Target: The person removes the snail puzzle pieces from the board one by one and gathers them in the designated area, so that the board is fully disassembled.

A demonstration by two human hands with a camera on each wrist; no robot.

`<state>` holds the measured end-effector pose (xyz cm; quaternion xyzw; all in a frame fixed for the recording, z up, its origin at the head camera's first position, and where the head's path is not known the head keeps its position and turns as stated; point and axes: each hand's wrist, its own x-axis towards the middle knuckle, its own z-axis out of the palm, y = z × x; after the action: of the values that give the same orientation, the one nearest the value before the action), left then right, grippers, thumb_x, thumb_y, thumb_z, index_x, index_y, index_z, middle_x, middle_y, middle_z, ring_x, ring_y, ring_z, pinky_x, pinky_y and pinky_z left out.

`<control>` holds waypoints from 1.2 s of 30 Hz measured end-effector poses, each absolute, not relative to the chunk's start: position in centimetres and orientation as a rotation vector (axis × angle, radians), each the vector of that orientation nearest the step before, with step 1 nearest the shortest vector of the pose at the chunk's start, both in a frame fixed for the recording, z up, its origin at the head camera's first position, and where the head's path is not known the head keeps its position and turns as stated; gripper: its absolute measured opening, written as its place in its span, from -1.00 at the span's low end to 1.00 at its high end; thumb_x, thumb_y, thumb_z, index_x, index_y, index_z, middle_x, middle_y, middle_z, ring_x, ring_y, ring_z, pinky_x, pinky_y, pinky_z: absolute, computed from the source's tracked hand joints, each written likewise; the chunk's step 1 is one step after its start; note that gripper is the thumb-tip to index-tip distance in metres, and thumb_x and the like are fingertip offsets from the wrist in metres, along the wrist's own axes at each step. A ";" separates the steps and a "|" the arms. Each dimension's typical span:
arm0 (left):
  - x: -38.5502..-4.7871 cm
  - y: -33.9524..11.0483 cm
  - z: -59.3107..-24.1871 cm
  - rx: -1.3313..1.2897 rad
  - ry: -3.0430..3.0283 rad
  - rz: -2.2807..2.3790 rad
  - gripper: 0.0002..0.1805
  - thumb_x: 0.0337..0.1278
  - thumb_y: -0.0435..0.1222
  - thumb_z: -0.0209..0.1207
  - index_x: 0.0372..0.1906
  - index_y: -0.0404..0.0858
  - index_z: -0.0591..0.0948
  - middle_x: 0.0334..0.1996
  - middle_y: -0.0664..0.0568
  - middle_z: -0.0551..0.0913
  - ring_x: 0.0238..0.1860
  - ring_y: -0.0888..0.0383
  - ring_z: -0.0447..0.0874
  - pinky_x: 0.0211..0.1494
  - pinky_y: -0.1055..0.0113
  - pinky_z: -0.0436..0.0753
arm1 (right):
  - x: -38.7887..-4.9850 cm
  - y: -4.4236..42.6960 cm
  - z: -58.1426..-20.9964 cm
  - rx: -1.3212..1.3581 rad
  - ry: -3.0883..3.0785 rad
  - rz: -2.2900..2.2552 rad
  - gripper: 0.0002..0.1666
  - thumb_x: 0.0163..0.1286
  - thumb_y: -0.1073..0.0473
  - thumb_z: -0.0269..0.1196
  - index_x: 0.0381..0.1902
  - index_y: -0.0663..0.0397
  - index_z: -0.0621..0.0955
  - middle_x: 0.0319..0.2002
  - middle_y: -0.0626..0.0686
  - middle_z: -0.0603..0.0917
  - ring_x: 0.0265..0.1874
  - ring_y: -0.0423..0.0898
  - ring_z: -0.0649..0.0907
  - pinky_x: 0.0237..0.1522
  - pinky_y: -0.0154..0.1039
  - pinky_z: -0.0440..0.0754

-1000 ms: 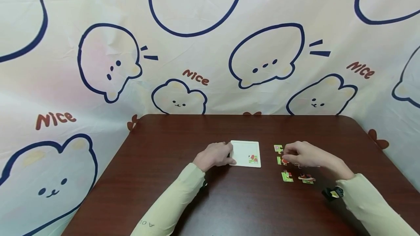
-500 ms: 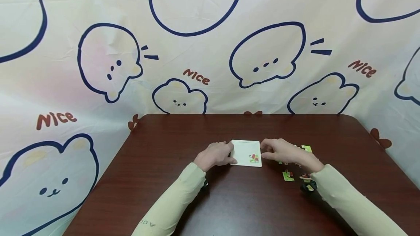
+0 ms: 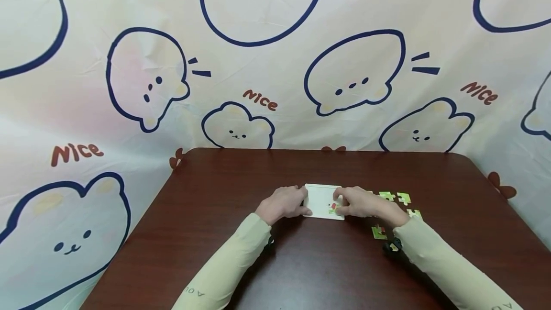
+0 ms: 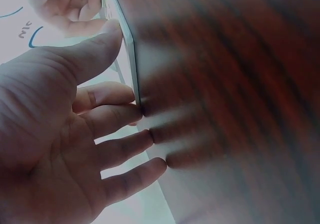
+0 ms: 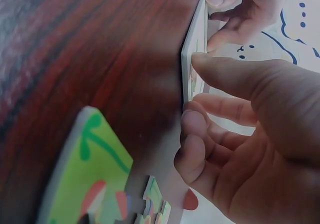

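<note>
A white square puzzle tray lies flat on the table. My left hand touches its left edge, thumb near the front corner and fingers fairly straight; in the left wrist view the thumb rests on the tray rim. A printed puzzle piece sits in the tray's front right corner. My right hand is over the tray's right side, thumb and forefinger bent around a small printed piece mostly hidden by the fingers. Its other fingers curl outside the tray edge.
Several loose green puzzle pieces lie right of the tray, some hidden under the right forearm. One piece lies nearer the front. The dark wooden table meets a cloth printed with bears behind.
My right hand has moved left from the loose pieces to the tray's right side. The left hand stays at the tray's left edge.
</note>
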<state>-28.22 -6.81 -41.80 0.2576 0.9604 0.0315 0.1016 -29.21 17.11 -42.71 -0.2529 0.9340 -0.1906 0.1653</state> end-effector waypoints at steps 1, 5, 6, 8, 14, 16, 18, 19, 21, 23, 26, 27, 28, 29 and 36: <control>-28.2 -6.8 -41.8 0.758 2.835 0.095 -0.57 0.14 0.11 0.28 -0.11 -0.12 0.54 -0.49 0.12 0.51 -0.51 0.19 0.45 -0.42 0.37 0.42 | -29.2 17.1 -42.8 -0.725 2.661 -0.546 -0.68 0.30 0.10 0.35 -0.04 0.02 0.55 -0.54 -0.11 0.59 -0.57 -0.18 0.51 -0.45 -0.28 0.45; -28.3 -6.8 -41.9 0.758 2.830 0.102 -0.56 0.14 0.11 0.28 -0.11 -0.12 0.54 -0.49 0.12 0.51 -0.52 0.19 0.45 -0.42 0.36 0.42 | -29.2 17.0 -43.0 -0.777 2.669 -0.545 -0.76 0.31 0.13 0.34 -0.13 0.00 0.55 -0.54 -0.15 0.60 -0.55 -0.23 0.51 -0.38 -0.30 0.48; -28.3 -6.9 -41.9 0.756 2.830 0.105 -0.57 0.14 0.11 0.28 -0.11 -0.12 0.54 -0.49 0.12 0.51 -0.52 0.19 0.45 -0.42 0.36 0.43 | -29.3 16.9 -43.1 -0.786 2.670 -0.548 -0.78 0.31 0.14 0.34 -0.15 0.00 0.55 -0.53 -0.15 0.60 -0.54 -0.24 0.52 -0.37 -0.30 0.48; -28.3 -6.9 -41.9 0.757 2.830 0.109 -0.57 0.14 0.10 0.28 -0.12 -0.12 0.54 -0.49 0.12 0.51 -0.52 0.19 0.45 -0.42 0.36 0.43 | -29.3 16.8 -43.1 -0.794 2.675 -0.551 -0.80 0.30 0.15 0.34 -0.18 -0.01 0.54 -0.52 -0.15 0.59 -0.53 -0.24 0.51 -0.35 -0.29 0.49; -28.3 -7.0 -42.0 0.752 2.832 0.112 -0.58 0.14 0.10 0.29 -0.12 -0.12 0.54 -0.48 0.12 0.51 -0.51 0.19 0.45 -0.41 0.36 0.44 | -29.4 16.6 -43.2 -0.767 2.696 -0.560 -0.77 0.27 0.17 0.37 -0.24 0.00 0.51 -0.40 -0.07 0.54 -0.44 -0.18 0.48 -0.33 -0.27 0.46; -28.3 -6.9 -42.0 0.752 2.834 0.108 -0.57 0.14 0.10 0.29 -0.12 -0.12 0.53 -0.48 0.13 0.50 -0.50 0.19 0.45 -0.40 0.36 0.44 | -29.3 16.6 -43.3 -0.780 2.711 -0.580 -0.76 0.26 0.18 0.37 -0.26 -0.01 0.49 -0.38 -0.05 0.51 -0.42 -0.16 0.46 -0.35 -0.28 0.44; -28.3 -6.9 -42.0 0.756 2.838 0.103 -0.58 0.13 0.10 0.29 -0.13 -0.12 0.54 -0.48 0.13 0.51 -0.50 0.20 0.45 -0.40 0.36 0.44 | -29.2 16.6 -43.4 -0.806 2.726 -0.618 -0.75 0.25 0.19 0.37 -0.30 -0.03 0.47 -0.38 -0.07 0.51 -0.46 -0.17 0.45 -0.39 -0.29 0.43; -28.3 -6.9 -41.9 0.759 2.840 0.101 -0.58 0.13 0.10 0.29 -0.14 -0.12 0.54 -0.48 0.13 0.51 -0.50 0.20 0.45 -0.40 0.36 0.44 | -29.1 16.6 -43.4 -0.825 2.732 -0.642 -0.75 0.26 0.20 0.36 -0.32 -0.04 0.46 -0.41 -0.08 0.52 -0.48 -0.18 0.46 -0.41 -0.31 0.42; -28.4 -7.0 -41.9 0.766 2.842 0.098 -0.58 0.13 0.11 0.29 -0.14 -0.12 0.54 -0.49 0.13 0.51 -0.51 0.20 0.45 -0.41 0.36 0.44 | -29.0 16.5 -43.5 -0.861 2.740 -0.690 -0.74 0.27 0.21 0.36 -0.35 -0.07 0.44 -0.47 -0.13 0.52 -0.54 -0.21 0.45 -0.46 -0.33 0.42; -28.4 -7.0 -41.9 0.765 2.842 0.100 -0.58 0.13 0.10 0.29 -0.13 -0.12 0.54 -0.49 0.13 0.51 -0.52 0.20 0.45 -0.42 0.36 0.44 | -28.9 16.4 -43.6 -0.887 2.733 -0.730 -0.74 0.29 0.20 0.34 -0.37 -0.09 0.43 -0.50 -0.16 0.54 -0.59 -0.24 0.46 -0.50 -0.34 0.42; -28.4 -6.9 -41.9 0.757 2.835 0.105 -0.56 0.13 0.10 0.29 -0.10 -0.13 0.54 -0.48 0.12 0.51 -0.51 0.19 0.46 -0.41 0.35 0.44 | -28.7 16.4 -43.3 -0.912 2.723 -0.759 -0.74 0.31 0.19 0.34 -0.38 -0.11 0.42 -0.51 -0.16 0.52 -0.60 -0.25 0.44 -0.52 -0.36 0.41; -28.4 -6.9 -41.9 0.756 2.834 0.106 -0.55 0.13 0.10 0.29 -0.09 -0.13 0.54 -0.47 0.12 0.51 -0.51 0.18 0.46 -0.41 0.35 0.44 | -28.6 16.5 -43.1 -0.915 2.721 -0.766 -0.74 0.31 0.19 0.34 -0.37 -0.11 0.42 -0.51 -0.16 0.52 -0.60 -0.25 0.44 -0.52 -0.36 0.41; -28.4 -6.9 -41.9 0.755 2.834 0.106 -0.55 0.13 0.10 0.29 -0.08 -0.13 0.54 -0.47 0.12 0.52 -0.50 0.18 0.46 -0.41 0.35 0.44 | -28.6 16.6 -42.9 -0.915 2.718 -0.772 -0.74 0.31 0.19 0.33 -0.37 -0.11 0.42 -0.52 -0.15 0.52 -0.61 -0.24 0.44 -0.52 -0.35 0.42; -28.4 -6.8 -41.8 0.755 2.833 0.104 -0.55 0.13 0.10 0.29 -0.08 -0.13 0.54 -0.46 0.12 0.52 -0.50 0.18 0.46 -0.40 0.35 0.44 | -28.5 16.7 -42.7 -0.914 2.721 -0.774 -0.74 0.31 0.19 0.33 -0.36 -0.11 0.42 -0.52 -0.15 0.51 -0.61 -0.24 0.44 -0.53 -0.35 0.42; -28.4 -6.8 -41.8 0.768 2.828 0.120 -0.57 0.15 0.09 0.29 -0.07 -0.13 0.55 -0.46 0.13 0.53 -0.49 0.20 0.47 -0.38 0.36 0.46 | -27.8 19.0 -41.7 -0.927 2.715 -0.792 -0.81 0.34 0.22 0.31 -0.23 -0.08 0.47 -0.49 -0.14 0.53 -0.59 -0.25 0.48 -0.50 -0.33 0.51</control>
<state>-28.36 -6.82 -41.81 0.2605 0.9590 0.0409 0.1040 -27.80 18.98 -41.70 -0.3104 0.9091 -0.2652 0.0824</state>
